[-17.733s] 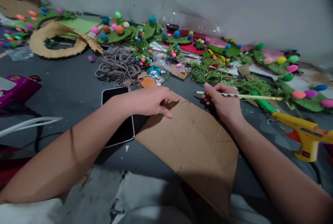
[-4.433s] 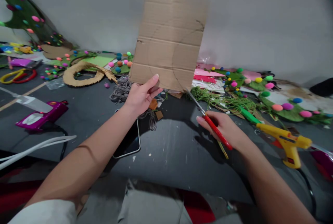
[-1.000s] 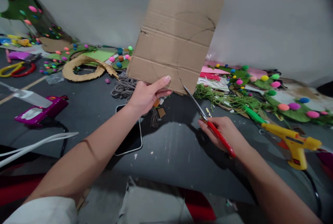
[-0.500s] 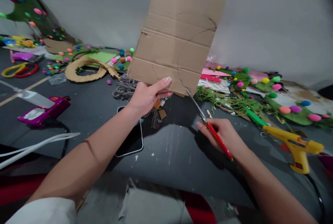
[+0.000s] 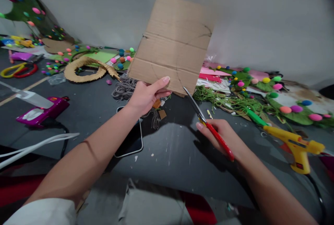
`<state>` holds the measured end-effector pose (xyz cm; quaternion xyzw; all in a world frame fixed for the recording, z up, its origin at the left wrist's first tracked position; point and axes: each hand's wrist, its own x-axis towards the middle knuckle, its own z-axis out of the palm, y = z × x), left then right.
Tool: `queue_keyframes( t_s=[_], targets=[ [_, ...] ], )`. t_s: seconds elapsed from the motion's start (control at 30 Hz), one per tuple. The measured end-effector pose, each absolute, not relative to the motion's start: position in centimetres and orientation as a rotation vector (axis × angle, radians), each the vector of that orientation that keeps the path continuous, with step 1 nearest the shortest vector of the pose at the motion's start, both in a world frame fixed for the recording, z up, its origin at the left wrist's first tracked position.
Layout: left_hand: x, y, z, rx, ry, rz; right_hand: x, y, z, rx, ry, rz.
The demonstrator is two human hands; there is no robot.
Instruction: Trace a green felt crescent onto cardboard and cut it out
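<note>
Cardboard [image 5: 180,44], a single creased sheet, stood raised and tilted in the upper middle of the frame, dark curved lines drawn on its face. The left hand [image 5: 146,98], just left of the frame's centre, was closed in a pinch on its lower edge: the thumb lay flat on the near face, and the other fingers, bent and partly hidden, pressed from beneath and behind. The right hand [image 5: 221,134], right of centre, was curled around the red handles of a pair of scissors [image 5: 205,120]; how its inner fingers sat in the loops could not be told. The blades pointed up and to the left, almost together, their tip overlapping the sheet's bottom edge near its lower right corner, beside a drawn line. Just above the right hand showed the pale, dark-marked end of a thin stick [image 5: 209,114], the rest of it out of sight. Below the left wrist, a phone [image 5: 132,145] lay on the dark table [image 5: 169,169], partly covered by the forearm. Grey cord [image 5: 124,89] was heaped behind that hand, while a yellow glue gun [image 5: 294,145] lay at the right side of the frame.
</note>
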<state>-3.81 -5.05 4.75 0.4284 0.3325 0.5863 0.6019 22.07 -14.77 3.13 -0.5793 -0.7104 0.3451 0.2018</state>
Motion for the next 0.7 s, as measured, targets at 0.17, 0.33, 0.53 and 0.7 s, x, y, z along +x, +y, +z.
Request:
queue_keyframes(
  t_s=[0.17, 0.33, 0.53, 0.7],
  targets=[
    [-4.04, -4.9, 4.66, 1.01, 0.797, 1.345, 22.44, -14.73, 3.41, -1.589, -1.958, 1.122],
    [-4.23, -4.99, 4.98, 1.029, 0.817, 1.345, 22.42, -14.84, 3.56, -1.552, -1.938, 1.196],
    [-4.09, -4.83, 4.74, 0.956, 0.849, 1.278, 21.83, -15.08, 3.73, -1.597, -1.87, 1.233],
    [-4.09, -4.86, 4.89, 1.019, 0.816, 1.316, 21.83, -15.04, 3.79, -1.601, -1.823, 1.316]
  ],
)
